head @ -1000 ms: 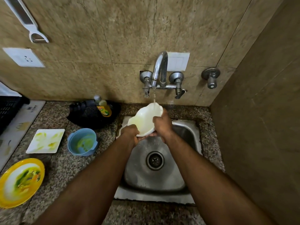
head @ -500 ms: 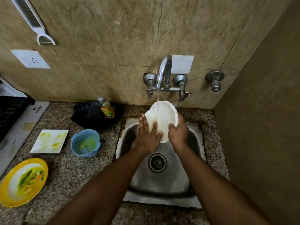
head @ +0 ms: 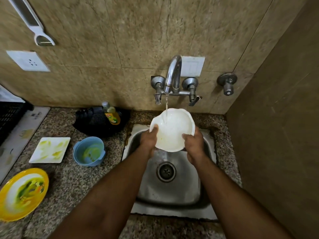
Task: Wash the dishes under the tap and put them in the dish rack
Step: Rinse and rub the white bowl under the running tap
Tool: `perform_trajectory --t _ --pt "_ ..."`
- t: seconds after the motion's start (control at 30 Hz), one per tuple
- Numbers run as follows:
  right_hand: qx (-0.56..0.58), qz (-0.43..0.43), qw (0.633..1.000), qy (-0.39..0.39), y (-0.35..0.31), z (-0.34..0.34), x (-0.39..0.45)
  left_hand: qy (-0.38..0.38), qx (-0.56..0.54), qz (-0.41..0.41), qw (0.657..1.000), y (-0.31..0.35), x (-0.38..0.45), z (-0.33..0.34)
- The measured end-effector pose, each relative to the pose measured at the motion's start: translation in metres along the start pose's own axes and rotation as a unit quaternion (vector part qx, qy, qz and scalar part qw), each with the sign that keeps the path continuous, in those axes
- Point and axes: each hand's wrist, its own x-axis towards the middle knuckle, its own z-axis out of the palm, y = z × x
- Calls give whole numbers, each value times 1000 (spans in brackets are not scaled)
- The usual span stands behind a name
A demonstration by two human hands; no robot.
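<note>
A white bowl (head: 172, 130) is held over the steel sink (head: 172, 187), its inside facing me, with water from the tap (head: 172, 73) running into it. My left hand (head: 149, 138) grips the bowl's left rim, thumb inside. On the right rim sits my right hand (head: 194, 144), also gripping. To the left on the counter lie a soiled white square plate (head: 50, 150), a blue cup (head: 89, 151) and a yellow-rimmed plate (head: 22, 194). A black crate (head: 8, 118) shows at the far left edge.
A dish soap bottle (head: 111, 114) leans on a black pan (head: 100, 123) behind the blue cup. The granite counter (head: 72, 183) runs left of the sink. A side wall stands close on the right. A peeler (head: 34, 26) hangs on the back wall above a socket (head: 28, 61).
The bowl has turned its open side toward me under the stream. My left hand moved from the bowl's face to its left rim, and both hands now grip the edges.
</note>
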Motion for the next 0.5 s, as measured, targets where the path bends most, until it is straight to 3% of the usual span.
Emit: perform_trajectory --t 0.07,0.13,0.2,0.27,0.4,0.43,0.5 --pt "-30 8 1000 -3 -2 -1 3 -47 -51 -31 997 3 -2 -5" --pt "-180 -47 982 22 -7 -1 -2 -42 -44 0 998 1 -5 -8" --pt "-360 -134 922 53 -1 3 -5 -5 -29 29 999 -4 -7 -10" --pt "-485 -196 851 36 6 11 -9 18 -22 46 999 -6 -10 -11" --pt "-615 -284 736 2 15 22 -8 52 7 114 992 -1 -19 -16" --pt "-608 -297 735 -26 15 27 -7 50 19 137 989 -1 -18 -17" --pt "-551 -275 781 -108 12 42 -6 41 57 180 981 -2 -15 -16"
